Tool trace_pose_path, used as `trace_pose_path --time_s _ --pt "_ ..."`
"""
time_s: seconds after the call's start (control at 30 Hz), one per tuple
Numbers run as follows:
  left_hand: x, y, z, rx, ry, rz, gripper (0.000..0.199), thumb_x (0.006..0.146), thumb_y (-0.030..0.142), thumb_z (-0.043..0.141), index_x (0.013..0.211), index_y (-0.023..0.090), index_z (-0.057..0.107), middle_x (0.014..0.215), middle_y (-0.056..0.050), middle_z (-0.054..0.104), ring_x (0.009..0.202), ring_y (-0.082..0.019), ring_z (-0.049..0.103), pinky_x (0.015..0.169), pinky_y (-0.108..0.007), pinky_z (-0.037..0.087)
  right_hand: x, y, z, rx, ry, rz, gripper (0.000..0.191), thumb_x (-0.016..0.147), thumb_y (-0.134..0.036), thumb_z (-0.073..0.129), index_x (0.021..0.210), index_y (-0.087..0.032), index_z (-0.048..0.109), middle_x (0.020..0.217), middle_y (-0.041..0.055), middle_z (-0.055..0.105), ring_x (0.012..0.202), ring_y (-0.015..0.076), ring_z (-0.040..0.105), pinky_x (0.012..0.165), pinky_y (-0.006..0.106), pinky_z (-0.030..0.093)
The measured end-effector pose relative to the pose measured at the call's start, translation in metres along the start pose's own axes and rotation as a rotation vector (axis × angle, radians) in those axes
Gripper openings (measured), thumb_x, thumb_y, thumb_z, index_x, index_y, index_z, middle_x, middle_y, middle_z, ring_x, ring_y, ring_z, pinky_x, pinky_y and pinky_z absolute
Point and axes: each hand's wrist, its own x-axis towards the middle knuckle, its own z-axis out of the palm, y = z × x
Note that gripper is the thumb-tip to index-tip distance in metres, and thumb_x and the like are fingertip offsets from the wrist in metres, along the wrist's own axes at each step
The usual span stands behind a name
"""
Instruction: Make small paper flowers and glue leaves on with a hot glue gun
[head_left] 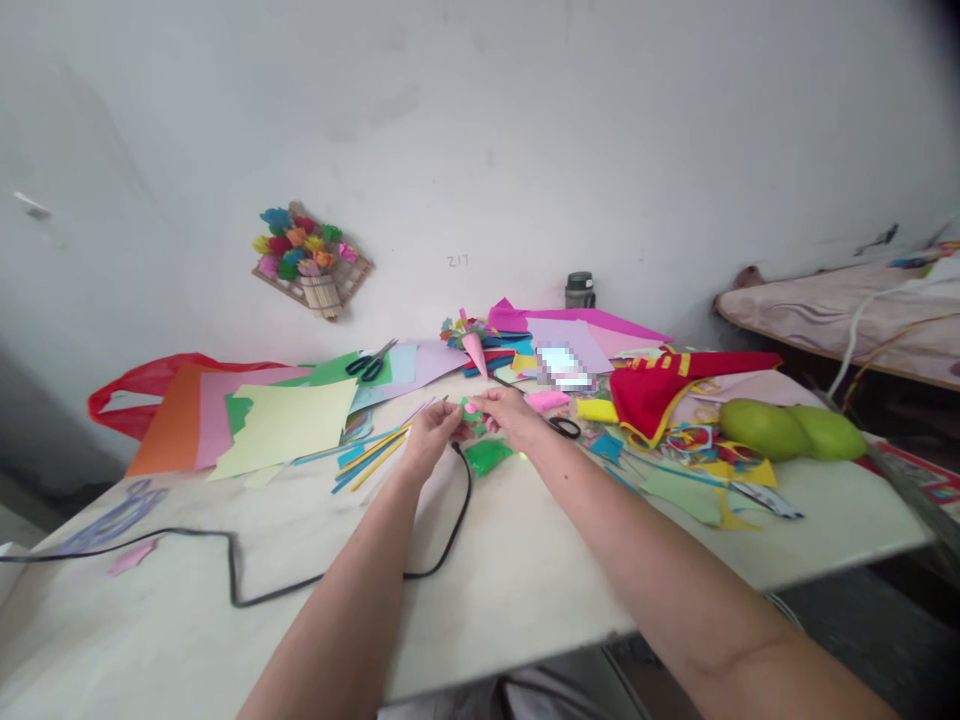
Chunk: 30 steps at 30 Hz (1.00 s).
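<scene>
Over the middle of the table, a small green paper piece (473, 424) with a pink bit on it is between my hands. My left hand (430, 436) is closed in a pinch at its left edge. A thin dark tip shows by those fingers; what it belongs to I cannot make out. From the other side, my right hand (512, 412) pinches the piece near the pink bit. Just below lies a shiny green packet (487, 457). A pink paper cone (474, 354) with colourful paper bits at its top lies behind the hands.
Left are paper sheets (289, 430), black scissors (370, 364) and paper strips (375, 462). A black cable (234, 570) crosses the front. Right are a red cloth (637, 397), two green fruits (772, 430), paper scraps (686, 492) and a second scissors handle (565, 428). Behind stands a bottle (580, 290).
</scene>
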Motion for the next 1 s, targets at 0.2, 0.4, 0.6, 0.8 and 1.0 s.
trace_pose_path --time_s 0.2,0.4,0.6,0.8,1.0 --pt "0.0000 -0.0010 0.0004 0.019 0.002 -0.003 0.031 0.064 0.042 0.063 0.070 0.013 0.054 0.059 -0.004 0.063 0.053 -0.014 0.060 0.054 -0.025 0.047 0.0014 0.0009 0.0001 -0.015 0.011 -0.001 0.024 0.059 -0.037 0.063 0.062 -0.013 0.057 0.048 -0.0031 0.049 0.040 0.0049 0.040 0.034 0.017 0.027" --pt "0.0006 -0.0018 0.0005 0.014 0.004 0.006 0.030 0.063 0.040 0.065 0.070 0.013 0.055 0.058 -0.003 0.063 0.052 -0.013 0.060 0.054 -0.024 0.048 0.0004 0.0003 0.0015 -0.011 0.027 0.001 0.022 0.059 -0.035 0.063 0.060 -0.014 0.054 0.050 -0.0034 0.050 0.039 0.0046 0.040 0.034 0.018 0.027" --pt "0.0007 -0.0008 0.0014 0.018 0.024 0.001 0.031 0.061 0.041 0.066 0.070 0.013 0.055 0.057 -0.004 0.062 0.052 -0.014 0.060 0.055 -0.026 0.048 0.0004 -0.0003 0.0022 -0.014 0.030 0.003 0.021 0.060 -0.034 0.062 0.060 -0.015 0.054 0.050 -0.0031 0.051 0.039 0.0048 0.039 0.034 0.018 0.027" --pt "-0.0018 0.0017 0.0008 0.016 0.005 -0.007 0.028 0.064 0.039 0.064 0.070 0.013 0.054 0.058 -0.004 0.063 0.054 -0.014 0.060 0.056 -0.026 0.048 0.0003 -0.0005 0.0029 -0.020 0.023 -0.003 0.021 0.060 -0.034 0.062 0.060 -0.014 0.055 0.050 -0.0029 0.051 0.039 0.0048 0.039 0.035 0.018 0.027" --pt "-0.0021 0.0025 -0.0046 0.011 -0.069 0.000 0.023 0.069 0.035 0.059 0.070 0.012 0.055 0.060 -0.004 0.063 0.059 -0.016 0.062 0.060 -0.029 0.048 -0.0007 -0.0016 0.0014 -0.061 -0.004 -0.007 0.019 0.059 -0.031 0.063 0.059 -0.014 0.056 0.049 -0.0029 0.050 0.040 0.0053 0.040 0.034 0.018 0.027"
